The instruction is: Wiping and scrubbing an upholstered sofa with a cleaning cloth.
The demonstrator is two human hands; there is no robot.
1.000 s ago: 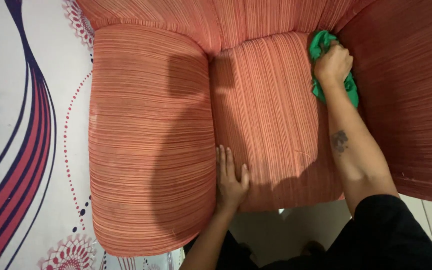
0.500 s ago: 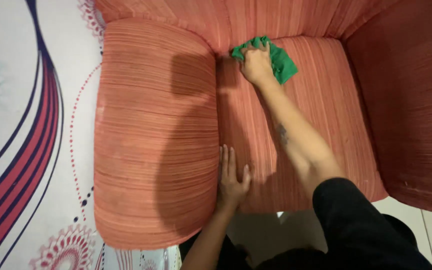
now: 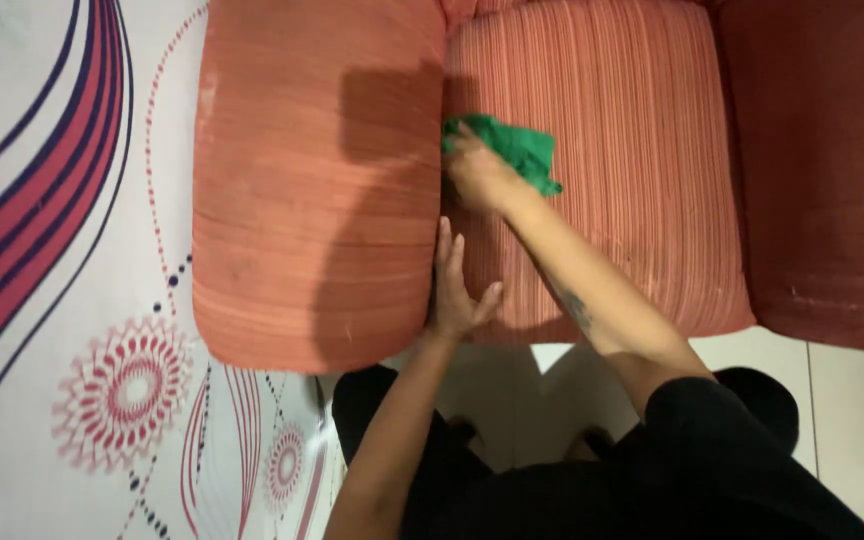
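A striped orange-red armchair fills the head view, with its seat cushion (image 3: 632,150) in the middle and its left armrest (image 3: 312,190) beside it. My right hand (image 3: 480,172) presses a green cloth (image 3: 517,148) onto the left side of the seat cushion, close to the gap by the armrest. My left hand (image 3: 455,285) lies flat with fingers together on the front left of the cushion, against the armrest's inner side. It holds nothing.
The right armrest (image 3: 832,170) is darker red. A white rug with red and purple curves and flower patterns (image 3: 62,330) lies to the left. Pale floor tiles (image 3: 842,400) show at the lower right. My dark-clothed legs are below.
My right hand has swept the green cloth from the seat's far right back corner across to the left and forward, near the left armrest. My left hand has stayed put.
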